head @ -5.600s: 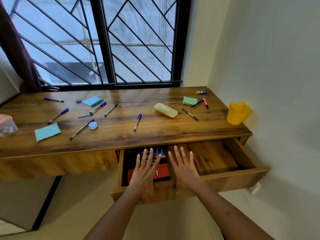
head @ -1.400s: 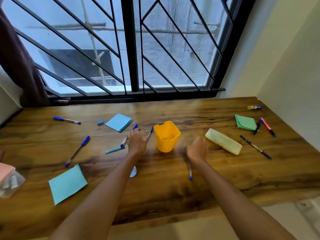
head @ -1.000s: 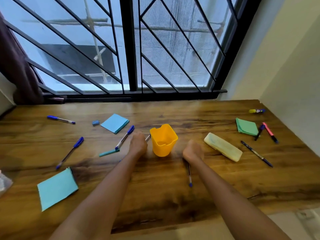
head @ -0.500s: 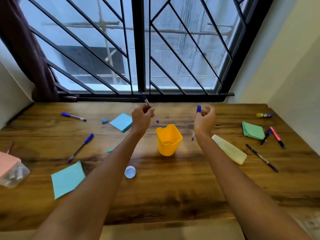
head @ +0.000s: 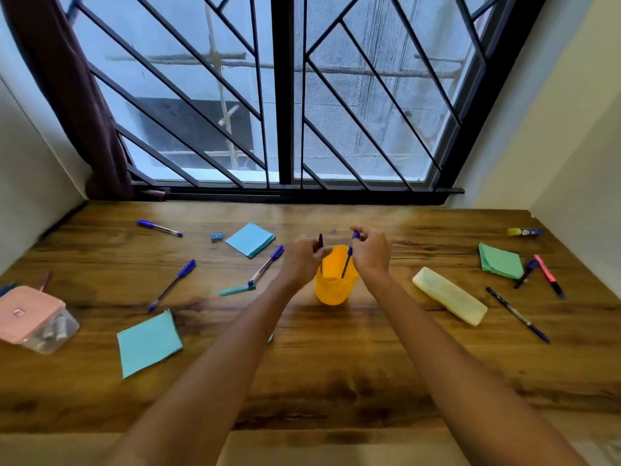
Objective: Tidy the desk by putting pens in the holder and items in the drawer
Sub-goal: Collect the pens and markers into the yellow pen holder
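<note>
Both hands' fingers pinch a pen near-upright, tip down in the yellow holder (head: 336,280): left hand (head: 302,260), right hand (head: 371,252). More pens (head: 172,284), sticky notes (head: 250,239) and a pencil case (head: 449,300) lie scattered on the bench (head: 319,371).

A home study corner is showing here: a wooden desk (head: 336,381) is sitting directly below a barred window (head: 285,95). A dark curtain (head: 67,95) is hanging at the window's left side, and plain painted walls are enclosing the desk.
</note>
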Demonstrator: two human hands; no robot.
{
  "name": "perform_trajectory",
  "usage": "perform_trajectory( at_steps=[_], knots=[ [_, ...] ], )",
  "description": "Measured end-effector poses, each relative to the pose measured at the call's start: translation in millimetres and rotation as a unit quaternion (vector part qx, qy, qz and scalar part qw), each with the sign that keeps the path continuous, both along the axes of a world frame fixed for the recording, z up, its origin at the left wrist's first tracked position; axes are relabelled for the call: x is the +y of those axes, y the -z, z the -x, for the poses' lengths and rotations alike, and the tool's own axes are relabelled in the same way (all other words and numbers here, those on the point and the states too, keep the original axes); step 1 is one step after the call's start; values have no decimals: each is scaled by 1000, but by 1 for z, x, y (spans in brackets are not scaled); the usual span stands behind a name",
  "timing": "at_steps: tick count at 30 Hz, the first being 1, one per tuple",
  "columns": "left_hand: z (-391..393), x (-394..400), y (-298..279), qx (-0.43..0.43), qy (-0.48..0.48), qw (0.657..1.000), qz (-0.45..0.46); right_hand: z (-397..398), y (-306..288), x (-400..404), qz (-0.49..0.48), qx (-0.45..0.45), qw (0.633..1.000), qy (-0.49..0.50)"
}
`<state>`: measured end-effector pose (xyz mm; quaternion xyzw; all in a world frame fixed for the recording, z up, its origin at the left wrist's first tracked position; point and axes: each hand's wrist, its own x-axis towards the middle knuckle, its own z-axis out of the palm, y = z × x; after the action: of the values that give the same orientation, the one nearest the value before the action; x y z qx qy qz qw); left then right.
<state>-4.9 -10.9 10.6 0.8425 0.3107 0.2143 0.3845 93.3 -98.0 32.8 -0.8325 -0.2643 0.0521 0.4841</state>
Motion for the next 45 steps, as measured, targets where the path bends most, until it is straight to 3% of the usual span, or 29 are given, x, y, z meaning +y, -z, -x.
perform_trajectory(
  at_steps=[3, 8, 11, 15, 20, 26, 34, 39, 45],
  knots=[
    [6, 2, 6, 8, -12, 1000, -4, 0, 11, -2, 50, -6, 999, -3],
    [22, 10, -4, -62, -57, 994, 68, 0, 15, 0, 85, -26, 995, 46],
    [40, 36, 3, -41, -146, 987, 55, 16, 0, 3, -8, -127, 990, 59],
    [70, 67, 23, 85, -223, 970, 38, 50, -7, 17, -126, -206, 969, -53],
    [109, 85, 50, 255, -196, 946, 39, 96, 26, 48, -1, -239, 944, -226],
    [123, 90, 53, 280, -144, 949, -5, 106, 57, 79, 253, -197, 897, -305],
    [121, 100, 47, 353, -58, 934, -20, 104, 67, 101, 335, -306, 820, -349],
    [117, 99, 32, 413, -9, 910, -30, 106, 60, 102, 334, -278, 849, -302],
    [125, 100, 29, 408, -6, 912, -38, 105, 64, 86, 330, -260, 878, -228]
  ],
)
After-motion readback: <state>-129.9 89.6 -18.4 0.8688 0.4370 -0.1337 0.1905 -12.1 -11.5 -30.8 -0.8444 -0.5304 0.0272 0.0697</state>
